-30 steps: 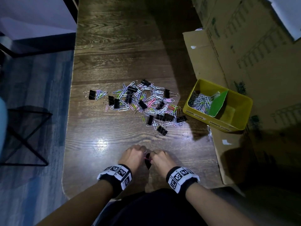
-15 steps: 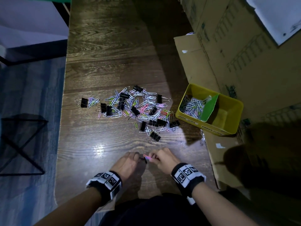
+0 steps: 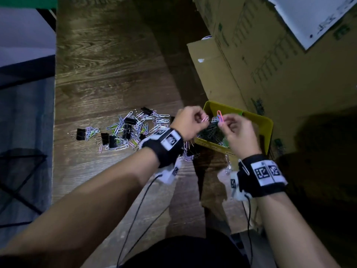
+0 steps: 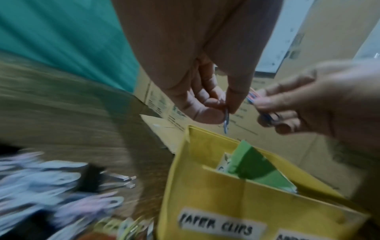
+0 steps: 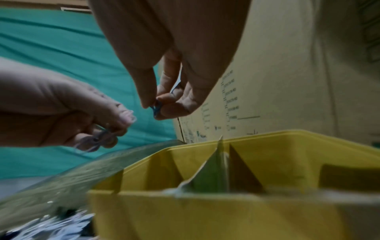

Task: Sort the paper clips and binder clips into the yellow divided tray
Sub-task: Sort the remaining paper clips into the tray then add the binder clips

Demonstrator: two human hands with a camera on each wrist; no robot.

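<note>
Both hands hung over the yellow divided tray (image 3: 268, 122) at the counter's (image 3: 108, 78) right edge. The left hand (image 3: 188, 120) had a paper clip in its grip; the right hand (image 3: 238, 132) pinched coloured clips (image 3: 219, 116). Leftward lay the unsorted pile (image 3: 131, 130); cardboard boxes (image 3: 270, 70) crowded behind.

A dark wood-grain table top (image 3: 108, 74) is seen under dim light, with a bright patch lit at its middle. Large cardboard boxes (image 3: 270, 60) with green print are stacked at the right, and a white sheet (image 3: 309, 14) is laid on them. A blue-grey floor (image 3: 25, 113) is seen at left, where a black wire frame (image 3: 17, 182) is placed. A green cloth (image 5: 61, 53) is hung behind.
</note>
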